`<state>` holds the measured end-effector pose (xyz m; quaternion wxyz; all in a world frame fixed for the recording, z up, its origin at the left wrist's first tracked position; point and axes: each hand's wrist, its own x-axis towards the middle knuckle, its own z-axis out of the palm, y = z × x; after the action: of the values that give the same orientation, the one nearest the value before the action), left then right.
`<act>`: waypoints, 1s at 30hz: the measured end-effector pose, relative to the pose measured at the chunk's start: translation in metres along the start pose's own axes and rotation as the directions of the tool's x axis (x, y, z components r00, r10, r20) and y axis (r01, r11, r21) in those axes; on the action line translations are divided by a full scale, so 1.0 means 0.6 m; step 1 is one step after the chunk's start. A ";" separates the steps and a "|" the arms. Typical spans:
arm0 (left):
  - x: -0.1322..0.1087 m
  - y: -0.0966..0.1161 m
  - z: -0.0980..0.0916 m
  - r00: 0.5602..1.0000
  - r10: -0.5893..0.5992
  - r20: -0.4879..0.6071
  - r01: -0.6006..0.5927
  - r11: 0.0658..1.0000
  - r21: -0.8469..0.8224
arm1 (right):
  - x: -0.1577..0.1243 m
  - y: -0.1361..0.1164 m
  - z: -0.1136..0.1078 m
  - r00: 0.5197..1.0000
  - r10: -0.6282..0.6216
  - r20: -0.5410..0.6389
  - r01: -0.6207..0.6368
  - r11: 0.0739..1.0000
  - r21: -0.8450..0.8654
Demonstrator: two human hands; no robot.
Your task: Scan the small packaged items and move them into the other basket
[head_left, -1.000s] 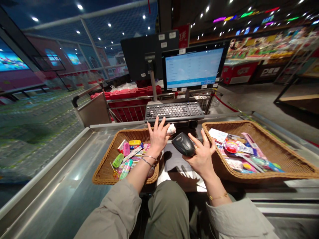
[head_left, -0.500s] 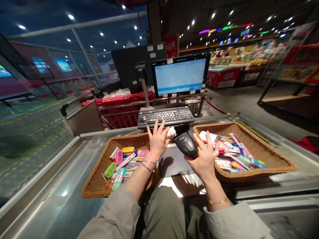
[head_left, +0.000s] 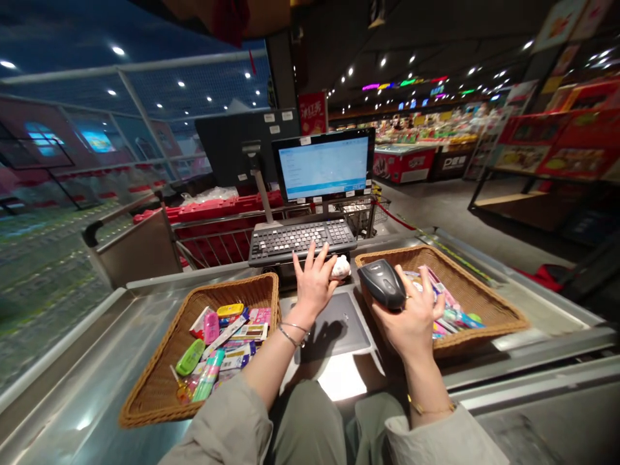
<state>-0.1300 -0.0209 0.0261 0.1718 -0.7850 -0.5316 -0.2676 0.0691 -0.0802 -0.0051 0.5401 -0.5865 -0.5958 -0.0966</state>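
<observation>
Left hand [head_left: 312,284] pinches lump [head_left: 341,267]; right hand [head_left: 411,320]'s scanner [head_left: 382,284] overhangs basket rim [head_left: 402,250]

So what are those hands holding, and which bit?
The right hand holds the black scanner by its lower end. The left hand pinches a small white thing by its near edge, other fingers spread.

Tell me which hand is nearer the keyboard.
Left. The left hand, pinching a small white item, reaches up to the front edge of the keyboard. The right hand holds the scanner further right and closer to the person, over the right basket.
</observation>
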 end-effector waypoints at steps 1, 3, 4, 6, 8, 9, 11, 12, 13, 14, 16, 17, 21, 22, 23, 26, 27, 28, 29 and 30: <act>0.003 0.005 0.001 1.000 0.008 0.001 -0.008 1.000 -0.002 | 0.002 0.002 -0.003 1.000 0.007 -0.008 -0.007 1.000 -0.004; 0.009 0.015 0.003 1.000 0.020 0.003 -0.020 1.000 -0.004 | 0.006 0.006 -0.009 0.999 0.021 -0.028 -0.021 1.000 -0.005; 0.012 0.021 0.004 1.000 0.025 0.003 -0.025 1.000 -0.005 | 0.008 0.009 -0.012 0.999 0.032 -0.033 -0.032 0.999 -0.003; 0.017 0.031 0.008 0.999 0.035 0.004 -0.035 0.999 -0.012 | 0.011 0.015 -0.015 0.998 0.060 -0.034 -0.060 0.998 0.003; 0.021 0.040 0.014 0.999 0.050 -0.001 -0.050 0.999 -0.019 | 0.014 0.023 -0.019 0.994 0.099 -0.040 -0.099 0.995 0.001; 0.023 0.044 0.018 0.998 0.059 -0.004 -0.059 0.998 -0.021 | 0.016 0.028 -0.022 0.992 0.118 -0.047 -0.118 0.993 -0.001; 0.025 0.051 0.025 0.997 0.079 -0.010 -0.079 0.997 -0.024 | 0.019 0.038 -0.028 0.985 0.156 -0.067 -0.157 0.988 -0.006; 0.026 0.055 0.029 0.996 0.088 -0.012 -0.089 0.996 -0.027 | 0.021 0.044 -0.032 0.982 0.176 -0.072 -0.177 0.984 -0.009; 0.027 0.058 0.032 0.995 0.097 -0.014 -0.097 0.995 -0.030 | 0.023 0.050 -0.036 0.977 0.197 -0.078 -0.198 0.980 -0.010; 0.029 0.062 0.035 0.994 0.104 -0.014 -0.104 0.994 -0.035 | 0.024 0.055 -0.040 0.972 0.218 -0.083 -0.219 0.976 -0.008; 0.032 0.068 0.040 0.993 0.115 -0.010 -0.116 0.992 -0.041 | 0.026 0.067 -0.047 0.961 0.255 -0.106 -0.257 0.966 -0.001; 0.033 0.071 0.042 0.993 0.121 -0.005 -0.121 0.992 -0.042 | 0.027 0.072 -0.051 0.956 0.270 -0.118 -0.272 0.962 0.002; 0.041 0.082 0.050 0.989 0.148 0.015 -0.147 0.988 -0.042 | 0.029 0.090 -0.062 0.933 0.324 -0.158 -0.329 0.944 -0.004; 0.042 0.085 0.052 0.988 0.156 0.020 -0.155 0.987 -0.042 | 0.029 0.094 -0.064 0.927 0.335 -0.167 -0.341 0.940 -0.007; 0.044 0.087 0.054 0.986 0.164 0.024 -0.163 0.986 -0.043 | 0.029 0.097 -0.066 0.922 0.343 -0.178 -0.351 0.937 -0.009; 0.049 0.095 0.058 0.982 0.186 0.031 -0.185 0.982 -0.047 | 0.030 0.106 -0.072 0.915 0.346 -0.205 -0.357 0.934 -0.015; 0.051 0.099 0.059 0.981 0.194 0.032 -0.192 0.980 -0.049 | 0.030 0.109 -0.073 0.915 0.345 -0.210 -0.356 0.934 -0.016; 0.054 0.103 0.060 0.979 0.203 0.032 -0.201 0.978 -0.049 | 0.030 0.111 -0.074 0.914 0.343 -0.218 -0.355 0.935 -0.016; 0.058 0.109 0.061 0.976 0.213 0.032 -0.212 0.976 -0.048 | 0.030 0.114 -0.075 0.913 0.342 -0.224 -0.354 0.935 -0.015; 0.062 0.115 0.064 0.973 0.227 0.034 -0.225 0.973 -0.046 | 0.030 0.117 -0.075 0.910 0.342 -0.234 -0.355 0.935 -0.013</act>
<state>-0.0461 0.0020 0.0192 0.1744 -0.8489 -0.4364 -0.2418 0.1543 -0.0827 -0.0102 0.5971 -0.6828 -0.4129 -0.0817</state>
